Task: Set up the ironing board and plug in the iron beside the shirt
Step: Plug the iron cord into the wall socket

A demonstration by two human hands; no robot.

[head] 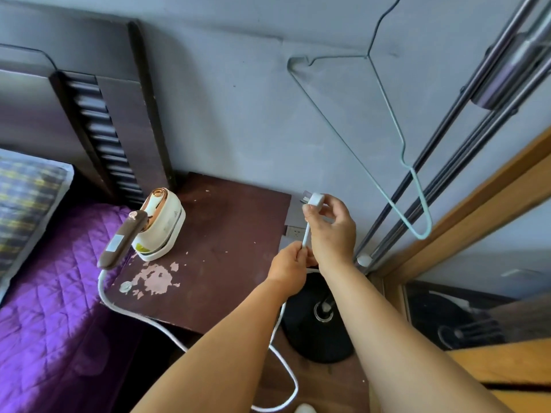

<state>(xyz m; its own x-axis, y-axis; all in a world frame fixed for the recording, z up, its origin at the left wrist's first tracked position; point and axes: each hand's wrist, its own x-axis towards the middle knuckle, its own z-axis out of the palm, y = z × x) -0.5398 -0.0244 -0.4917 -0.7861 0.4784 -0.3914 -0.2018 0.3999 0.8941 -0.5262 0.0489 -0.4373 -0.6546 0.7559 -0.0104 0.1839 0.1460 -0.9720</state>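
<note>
Pinching smooth white plug (313,200) in right hand (331,231), left hand (287,268) gripping round cord (306,237), glossy cream iron (158,225) on chipped nightstand (226,234)

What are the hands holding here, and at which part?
Both hold the iron's power lead. The right hand pinches the white plug by its body, prongs pointing at the wall; the left hand grips the cord just below it.

Both bare forearms come up from the bottom of the frame and meet just right of centre. The right hand (331,231) sits higher, fingers curled and pinching something white up top. The left hand (287,268) is tucked just below and left of it, fingers closed in a pinch, nearly touching the right wrist.
</note>
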